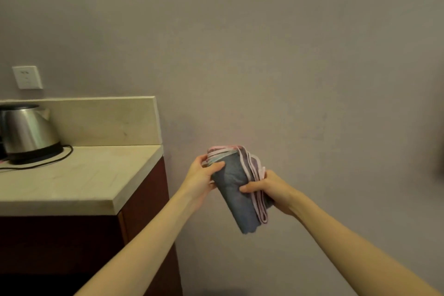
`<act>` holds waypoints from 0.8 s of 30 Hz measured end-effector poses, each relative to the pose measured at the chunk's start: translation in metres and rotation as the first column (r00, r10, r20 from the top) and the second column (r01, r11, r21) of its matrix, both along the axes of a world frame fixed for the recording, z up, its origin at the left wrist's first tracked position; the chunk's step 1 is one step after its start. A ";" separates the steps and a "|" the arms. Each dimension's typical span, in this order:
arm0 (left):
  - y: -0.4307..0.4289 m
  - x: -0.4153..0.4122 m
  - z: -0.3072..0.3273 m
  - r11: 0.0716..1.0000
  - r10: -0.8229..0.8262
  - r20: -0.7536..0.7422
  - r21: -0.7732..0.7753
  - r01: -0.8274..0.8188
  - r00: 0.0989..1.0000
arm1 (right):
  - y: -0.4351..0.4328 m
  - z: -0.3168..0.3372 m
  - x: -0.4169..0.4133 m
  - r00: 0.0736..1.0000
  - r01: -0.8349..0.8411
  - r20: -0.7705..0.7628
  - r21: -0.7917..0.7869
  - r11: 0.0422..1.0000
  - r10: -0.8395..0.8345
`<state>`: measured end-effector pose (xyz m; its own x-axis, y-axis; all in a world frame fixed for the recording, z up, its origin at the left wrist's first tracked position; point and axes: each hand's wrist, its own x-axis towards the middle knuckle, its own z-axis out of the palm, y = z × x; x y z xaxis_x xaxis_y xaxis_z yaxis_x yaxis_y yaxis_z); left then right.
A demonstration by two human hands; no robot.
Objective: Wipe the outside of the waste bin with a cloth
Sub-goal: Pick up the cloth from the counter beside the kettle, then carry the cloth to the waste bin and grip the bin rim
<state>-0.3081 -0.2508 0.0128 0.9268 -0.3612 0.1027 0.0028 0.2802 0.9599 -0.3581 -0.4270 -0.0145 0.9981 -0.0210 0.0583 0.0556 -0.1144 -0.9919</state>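
Observation:
A folded grey cloth with pink edging is held up in front of the plain wall, in the middle of the view. My left hand grips its upper left side, thumb on the front. My right hand holds its right edge, fingers wrapped over the folded layers. The cloth hangs tilted, lower end pointing down and to the right. No waste bin is in view.
A beige stone counter on a dark red cabinet stands at the left. On it sits a steel electric kettle with a black cord. A wall socket is above it. Bare wall fills the right.

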 end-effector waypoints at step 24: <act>-0.005 0.059 -0.129 0.948 -0.045 0.157 0.319 -0.007 0.987 | 0.017 -0.150 0.061 0.963 0.269 -0.045 0.099 0.958 -0.266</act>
